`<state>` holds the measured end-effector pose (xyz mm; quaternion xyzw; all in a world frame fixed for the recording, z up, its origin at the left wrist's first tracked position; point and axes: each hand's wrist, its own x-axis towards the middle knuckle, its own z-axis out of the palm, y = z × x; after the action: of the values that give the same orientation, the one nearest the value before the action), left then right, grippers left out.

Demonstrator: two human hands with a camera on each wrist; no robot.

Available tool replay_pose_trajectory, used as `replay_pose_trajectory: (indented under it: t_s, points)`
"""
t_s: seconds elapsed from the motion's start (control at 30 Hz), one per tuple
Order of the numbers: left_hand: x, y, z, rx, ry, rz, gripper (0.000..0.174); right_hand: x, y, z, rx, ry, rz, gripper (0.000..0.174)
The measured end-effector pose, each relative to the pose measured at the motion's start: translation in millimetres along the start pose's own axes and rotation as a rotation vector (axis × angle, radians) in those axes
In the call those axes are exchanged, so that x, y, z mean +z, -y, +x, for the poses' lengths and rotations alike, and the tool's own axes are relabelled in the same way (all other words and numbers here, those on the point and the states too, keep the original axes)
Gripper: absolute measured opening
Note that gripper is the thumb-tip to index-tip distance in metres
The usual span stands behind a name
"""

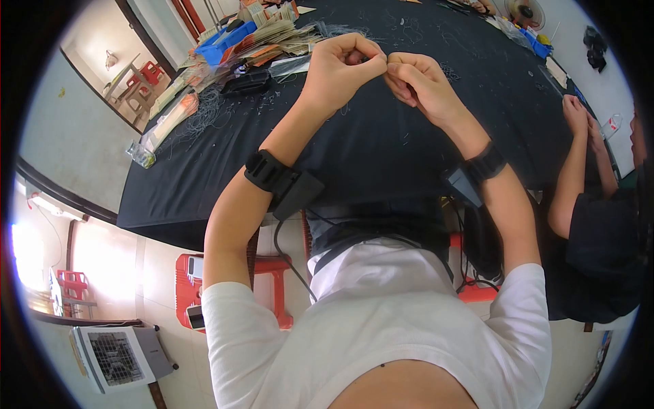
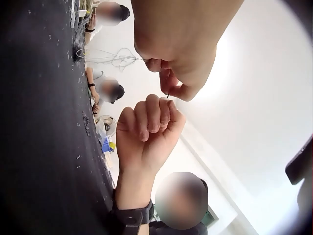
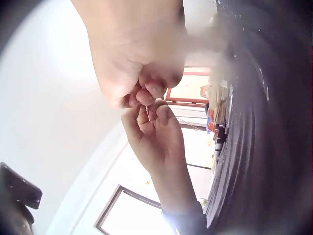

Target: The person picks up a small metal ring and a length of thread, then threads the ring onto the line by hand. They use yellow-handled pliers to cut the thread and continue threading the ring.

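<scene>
Both hands are raised over the black-covered table, fingertips meeting. My left hand (image 1: 340,71) curls its fingers and pinches with thumb and forefinger. Thin looped grey strands (image 2: 120,58) trail out from it in the left wrist view. Opposite it, my right hand (image 1: 426,85) also pinches with thumb and forefinger, its other fingers folded in. Between the two pinches shows a tiny dark end (image 2: 167,96) of thin cord, mostly hidden by the fingertips; its exact kind I cannot tell. In the right wrist view, a thin light line (image 3: 148,113) runs below the right fingertips.
On the left of the black tablecloth (image 1: 375,150) lie piles of paper cards (image 1: 276,44), a blue bin (image 1: 225,42), a black case (image 1: 246,82) and tangled grey strands (image 1: 204,112). A small clear jar (image 1: 140,155) stands at the left edge. Another person (image 1: 599,232) sits close on the right.
</scene>
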<state>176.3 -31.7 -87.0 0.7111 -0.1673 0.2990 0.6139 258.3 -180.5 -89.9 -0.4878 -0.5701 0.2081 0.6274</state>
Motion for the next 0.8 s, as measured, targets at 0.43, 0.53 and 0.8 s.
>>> replay_pose_trajectory:
  t_s: [0.43, 0.53, 0.8]
  points:
    - [-3.9, -5.7, -1.2, -0.056, -0.038, 0.019, 0.007, -1.1, 2.6, 0.3, -0.013, -0.077, -0.115, 0.025]
    - [-5.0, -6.0, -0.8, -0.07, -0.052, -0.007, 0.008, -2.8, 1.3, 0.3, -0.001, -0.108, -0.142, 0.019]
    - [-3.5, -8.0, -1.2, -0.018, -0.064, 0.029, 0.008, -3.9, -1.7, 1.2, -0.045, -0.202, -0.105, 0.013]
